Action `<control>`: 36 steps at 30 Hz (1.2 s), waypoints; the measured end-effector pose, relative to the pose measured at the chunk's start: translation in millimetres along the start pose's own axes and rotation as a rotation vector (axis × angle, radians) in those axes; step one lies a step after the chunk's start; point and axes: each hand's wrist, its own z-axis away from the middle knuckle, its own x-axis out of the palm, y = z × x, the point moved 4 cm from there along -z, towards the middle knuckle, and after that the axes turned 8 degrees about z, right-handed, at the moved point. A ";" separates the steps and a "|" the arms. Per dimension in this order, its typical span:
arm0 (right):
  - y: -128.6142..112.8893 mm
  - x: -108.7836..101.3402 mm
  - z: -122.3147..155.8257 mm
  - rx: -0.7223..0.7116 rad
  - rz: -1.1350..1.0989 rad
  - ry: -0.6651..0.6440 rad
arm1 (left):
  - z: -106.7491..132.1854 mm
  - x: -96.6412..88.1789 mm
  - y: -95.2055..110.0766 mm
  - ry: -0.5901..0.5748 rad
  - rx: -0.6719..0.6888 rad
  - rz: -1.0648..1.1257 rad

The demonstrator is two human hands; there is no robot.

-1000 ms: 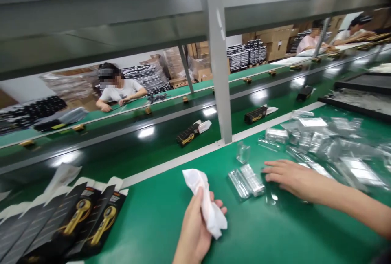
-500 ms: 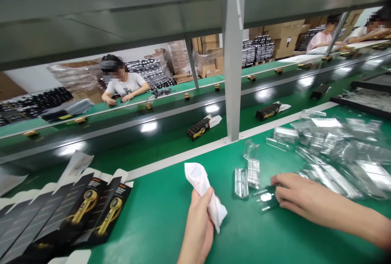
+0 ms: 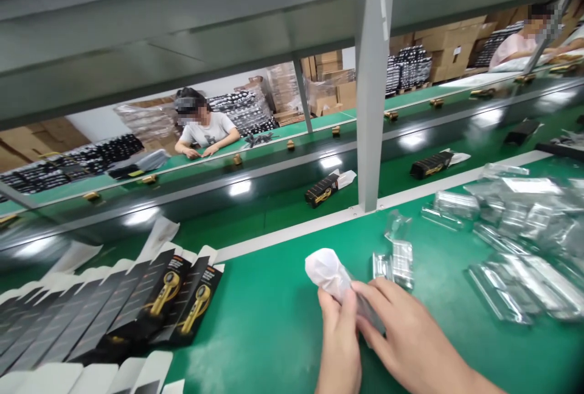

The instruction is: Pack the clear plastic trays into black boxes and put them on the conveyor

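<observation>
My left hand point(image 3: 340, 327) is closed around a white-wrapped item point(image 3: 326, 266), whose contents the wrapping hides. Against the lower end of that item, my right hand point(image 3: 401, 327) grips a clear plastic tray point(image 3: 371, 315), mostly hidden by the fingers. Both hands meet over the green tabletop point(image 3: 255, 309). Just beyond my right hand lie a couple of other clear plastic trays point(image 3: 402, 260).
Clear plastic trays point(image 3: 524, 272) are heaped on the right. Black printed boxes point(image 3: 196, 303) stand in a row on the left. Behind a metal post point(image 3: 371, 90), a conveyor carries partly open boxes point(image 3: 328, 187) and gold-coloured parts. A co-worker point(image 3: 207, 129) sits across it.
My right hand has moved left from beside the heap, bringing a clear plastic tray to the wrapped item in my left hand. The view has shifted, so the surroundings sit differently.
</observation>
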 end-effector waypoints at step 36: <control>94.2 -8.1 15.8 0.681 -0.901 -0.448 | 0.3 -96.7 132.0 0.425 0.488 -1.663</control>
